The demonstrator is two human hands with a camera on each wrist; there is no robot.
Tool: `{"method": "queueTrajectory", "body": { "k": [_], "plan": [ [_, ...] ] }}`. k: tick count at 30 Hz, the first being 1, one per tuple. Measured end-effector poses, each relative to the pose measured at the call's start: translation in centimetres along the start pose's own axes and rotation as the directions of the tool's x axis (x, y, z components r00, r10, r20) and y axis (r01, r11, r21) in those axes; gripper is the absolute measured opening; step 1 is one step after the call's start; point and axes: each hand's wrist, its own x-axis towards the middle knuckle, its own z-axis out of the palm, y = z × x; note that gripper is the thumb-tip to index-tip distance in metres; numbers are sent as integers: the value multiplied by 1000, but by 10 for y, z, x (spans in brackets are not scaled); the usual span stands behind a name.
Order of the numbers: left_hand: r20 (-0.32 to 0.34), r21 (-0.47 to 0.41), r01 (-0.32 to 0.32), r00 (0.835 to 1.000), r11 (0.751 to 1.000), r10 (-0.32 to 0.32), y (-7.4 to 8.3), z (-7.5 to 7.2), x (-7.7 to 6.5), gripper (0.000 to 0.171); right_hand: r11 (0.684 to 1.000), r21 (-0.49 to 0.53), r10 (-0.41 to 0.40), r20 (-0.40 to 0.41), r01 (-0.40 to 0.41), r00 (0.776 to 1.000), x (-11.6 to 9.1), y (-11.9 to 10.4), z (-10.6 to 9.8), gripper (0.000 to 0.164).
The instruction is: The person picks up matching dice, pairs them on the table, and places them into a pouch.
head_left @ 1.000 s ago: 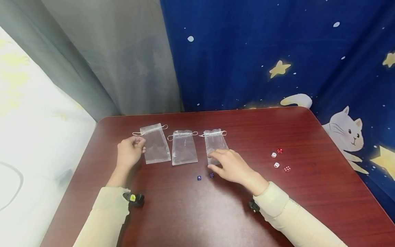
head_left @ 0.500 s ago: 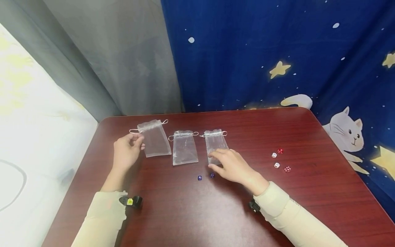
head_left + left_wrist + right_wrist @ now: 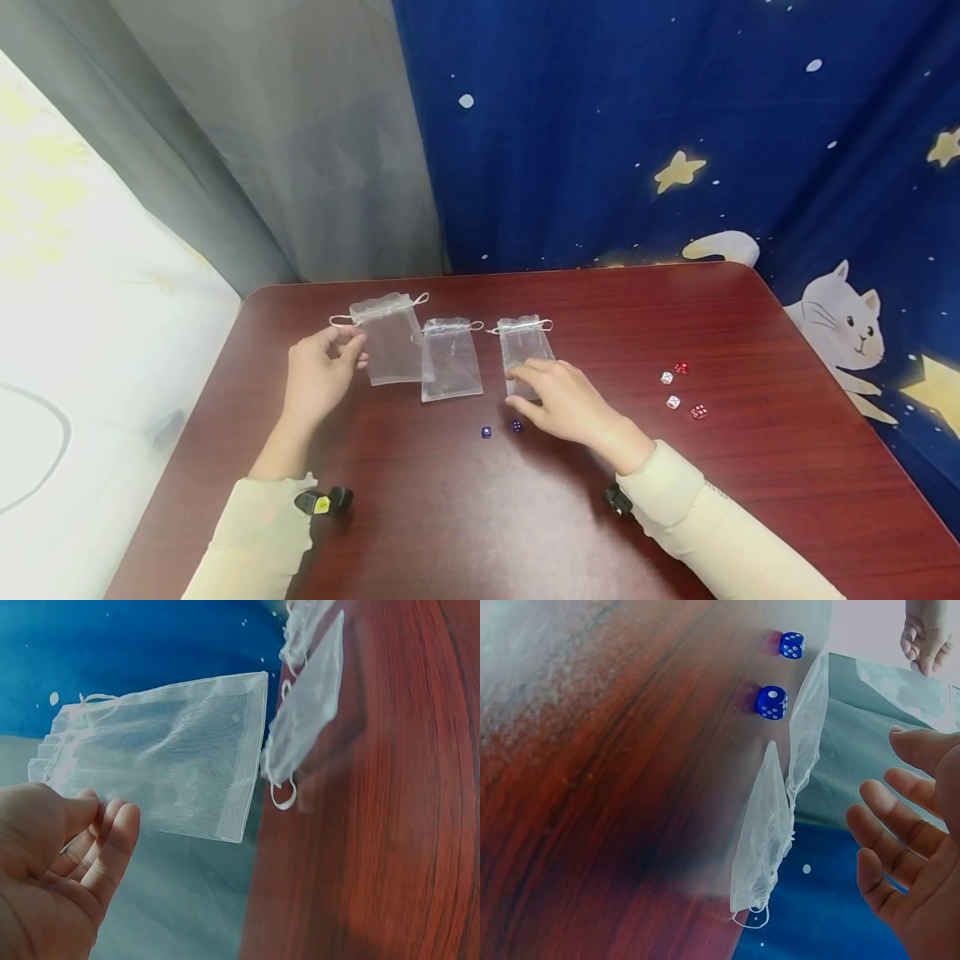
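My left hand (image 3: 322, 375) pinches the side edge of a sheer white drawstring pouch (image 3: 393, 346) between thumb and fingers. In the left wrist view that pouch (image 3: 180, 750) is held up off the table, flat and see-through. Its lower right part overlaps the middle pouch (image 3: 450, 367) in the head view. Over the lower part of the right pouch (image 3: 525, 342) hovers my right hand (image 3: 562, 400), fingers relaxed and holding nothing, as the right wrist view shows. Two blue dice (image 3: 772, 703) lie on the table close to the right hand's thumb.
Toward the right of the reddish-brown table (image 3: 465, 517) lie two white dice (image 3: 667, 378) and two red dice (image 3: 698, 412). Behind the table hang a grey curtain (image 3: 300, 167) and a blue star-patterned curtain (image 3: 540, 133).
The left hand has raised the left pouch off the table, drifting a little left and then right toward the middle pouch. My right hand has stayed in place.
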Motion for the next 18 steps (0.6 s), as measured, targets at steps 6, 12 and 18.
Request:
{"method": "queueTrajectory", "body": {
  "k": [6, 12, 18],
  "plan": [
    [35, -72, -2, 999, 997, 5, 11, 4, -6, 12, 1000, 9, -4, -24, 4, 1000, 1, 0, -2, 31],
    [65, -124, -3, 998, 992, 11, 18, 7, -13, 12, 1000, 18, 1, -29, -1, 1000, 3, -1, -5, 30],
    [100, -132, -7, 995, 991, 20, 24, 12, -18, 12, 999, 34, -26, -61, 29, 998, 7, -2, -8, 28]
  ]
}}
